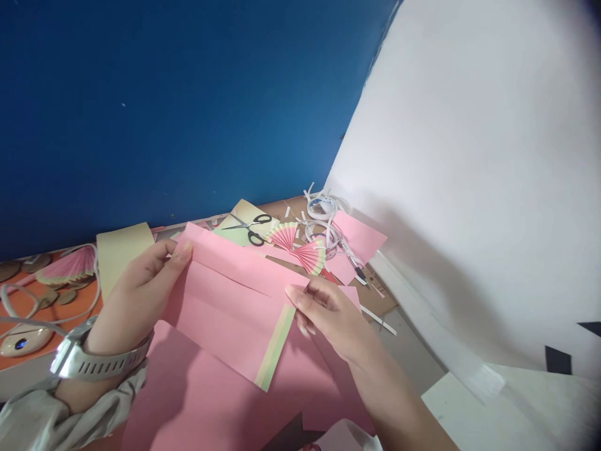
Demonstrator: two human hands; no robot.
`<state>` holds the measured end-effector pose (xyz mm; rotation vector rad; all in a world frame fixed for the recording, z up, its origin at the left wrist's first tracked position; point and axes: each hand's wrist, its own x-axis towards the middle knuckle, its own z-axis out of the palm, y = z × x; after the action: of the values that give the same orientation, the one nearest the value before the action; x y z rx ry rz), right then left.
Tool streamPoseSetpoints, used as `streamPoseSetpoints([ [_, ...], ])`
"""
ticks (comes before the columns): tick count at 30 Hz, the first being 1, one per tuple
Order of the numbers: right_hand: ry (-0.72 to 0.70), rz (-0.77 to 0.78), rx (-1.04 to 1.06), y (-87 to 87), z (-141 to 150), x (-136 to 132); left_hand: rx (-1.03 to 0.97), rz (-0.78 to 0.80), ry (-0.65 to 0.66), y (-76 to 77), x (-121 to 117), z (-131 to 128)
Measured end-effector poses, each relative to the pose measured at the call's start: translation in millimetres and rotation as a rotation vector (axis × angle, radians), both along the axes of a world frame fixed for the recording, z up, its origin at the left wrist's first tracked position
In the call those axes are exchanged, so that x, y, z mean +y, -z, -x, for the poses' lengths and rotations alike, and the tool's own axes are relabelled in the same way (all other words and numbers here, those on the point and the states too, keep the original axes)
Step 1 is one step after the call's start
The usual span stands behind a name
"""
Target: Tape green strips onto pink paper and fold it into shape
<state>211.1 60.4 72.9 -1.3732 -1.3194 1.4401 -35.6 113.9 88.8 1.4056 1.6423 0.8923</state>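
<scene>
Between my two hands is a pink paper sheet [230,313] with a yellow and green strip along its right edge. A band along its top side is folded over, and a crease line runs beneath it. My left hand [153,269] pinches the upper left corner, thumb in front. At the upper right corner, my right hand [323,307] grips the paper between thumb and fingers. Under the held piece lies a larger pink sheet [211,407]. Just beyond it sit pleated pink paper fans [307,254] with pale green rims.
Black-handled scissors [256,228] rest on yellow-green paper behind the sheet. Rolls of tape [322,207], a craft knife [352,260] and paper scraps lie by the white wall [469,156]. At left are another paper fan [68,266], a white cable [96,282] and a small white device [25,340].
</scene>
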Motion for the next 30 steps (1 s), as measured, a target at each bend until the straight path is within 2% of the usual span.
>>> streamPoseSetpoints([
  [15, 0.020, -0.016, -0.094, -1.8, -2.4, -2.0, -0.010, -0.001, 0.024, 1.6, -0.7, 1.2],
  [30, 0.009, -0.001, -0.047, 1.0, -4.9, -1.3, 0.025, -0.004, 0.039, -0.5, -0.4, -0.6],
])
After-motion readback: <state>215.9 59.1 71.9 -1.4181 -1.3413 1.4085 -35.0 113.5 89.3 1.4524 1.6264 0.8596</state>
